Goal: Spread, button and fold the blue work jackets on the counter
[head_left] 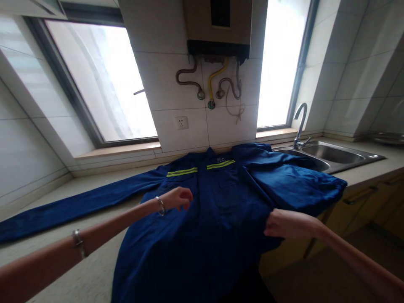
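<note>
A dark blue work jacket (221, 198) with yellow-green reflective stripes across the chest lies spread, front up, on the countertop. Its sleeve on the left (94, 198) stretches straight out along the counter, while the sleeve on the right (296, 181) lies bunched towards the sink. Over the chest on the left side hangs my left hand (176, 198), fingers loosely bent and apart, with nothing visible in them. My right hand (290, 223) is closed at the jacket's right side edge, its fingertips pressed on the cloth. The jacket's lower part drops into shadow near my body.
A steel sink (334, 153) with a faucet (299, 126) is set into the counter (91, 269) at the right. Yellow cabinets (362, 206) stand below. A water heater (217, 25) with pipes and a socket (181, 123) are on the tiled wall between two windows.
</note>
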Action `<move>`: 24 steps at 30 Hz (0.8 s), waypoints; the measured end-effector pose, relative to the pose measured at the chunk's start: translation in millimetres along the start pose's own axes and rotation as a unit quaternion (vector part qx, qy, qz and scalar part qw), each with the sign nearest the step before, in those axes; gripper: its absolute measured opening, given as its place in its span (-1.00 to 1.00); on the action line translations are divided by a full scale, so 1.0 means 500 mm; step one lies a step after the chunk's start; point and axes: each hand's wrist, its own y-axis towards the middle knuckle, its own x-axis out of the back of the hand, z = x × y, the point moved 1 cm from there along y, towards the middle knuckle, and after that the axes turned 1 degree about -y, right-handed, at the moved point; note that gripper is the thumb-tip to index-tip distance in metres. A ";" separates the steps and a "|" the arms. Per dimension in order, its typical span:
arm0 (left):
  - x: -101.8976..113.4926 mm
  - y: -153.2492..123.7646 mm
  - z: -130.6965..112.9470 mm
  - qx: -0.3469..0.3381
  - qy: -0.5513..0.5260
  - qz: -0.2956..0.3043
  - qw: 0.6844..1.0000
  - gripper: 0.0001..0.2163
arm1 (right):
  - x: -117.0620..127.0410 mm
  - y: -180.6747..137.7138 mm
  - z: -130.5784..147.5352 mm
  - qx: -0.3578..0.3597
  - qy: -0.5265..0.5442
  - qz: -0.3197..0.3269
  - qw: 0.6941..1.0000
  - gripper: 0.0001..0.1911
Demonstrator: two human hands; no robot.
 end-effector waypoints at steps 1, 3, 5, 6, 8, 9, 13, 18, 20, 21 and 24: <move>0.029 0.028 0.023 0.003 0.093 -0.097 0.991 -0.62 | 0.020 0.039 0.040 0.040 -0.037 -0.028 0.998 -0.65; 0.063 0.079 0.080 0.027 0.264 -0.211 0.941 -0.55 | 0.040 0.127 0.104 0.088 -0.081 -0.110 0.987 -0.61; 0.073 0.116 0.142 0.091 0.345 -0.248 0.901 -0.46 | 0.036 0.222 0.139 0.123 -0.084 -0.128 0.981 -0.50; 0.071 0.128 0.172 0.128 0.353 -0.248 0.893 -0.42 | 0.027 0.269 0.145 0.131 -0.086 -0.117 0.981 -0.43; 0.061 0.141 0.224 0.188 0.323 -0.228 0.899 -0.38 | 0.007 0.351 0.140 0.105 -0.091 -0.093 0.986 -0.34; 0.055 0.144 0.246 0.204 0.299 -0.217 0.907 -0.37 | -0.002 0.385 0.132 0.082 -0.087 -0.085 0.989 -0.33; 0.040 0.144 0.300 0.209 0.257 -0.211 0.920 -0.40 | -0.022 0.464 0.099 0.041 -0.091 -0.089 0.991 -0.37; 0.032 0.143 0.313 0.209 0.261 -0.231 0.914 -0.40 | -0.032 0.467 0.090 0.052 -0.126 -0.103 0.985 -0.38; 0.026 0.138 0.306 0.214 0.256 -0.231 0.914 -0.40 | -0.035 0.458 0.094 0.051 -0.128 -0.101 0.985 -0.38; 0.022 0.134 0.301 0.218 0.253 -0.230 0.914 -0.40 | -0.037 0.454 0.096 0.051 -0.129 -0.099 0.985 -0.38; 0.005 0.115 0.279 0.235 0.241 -0.229 0.913 -0.40 | -0.043 0.439 0.105 0.052 -0.129 -0.099 0.985 -0.37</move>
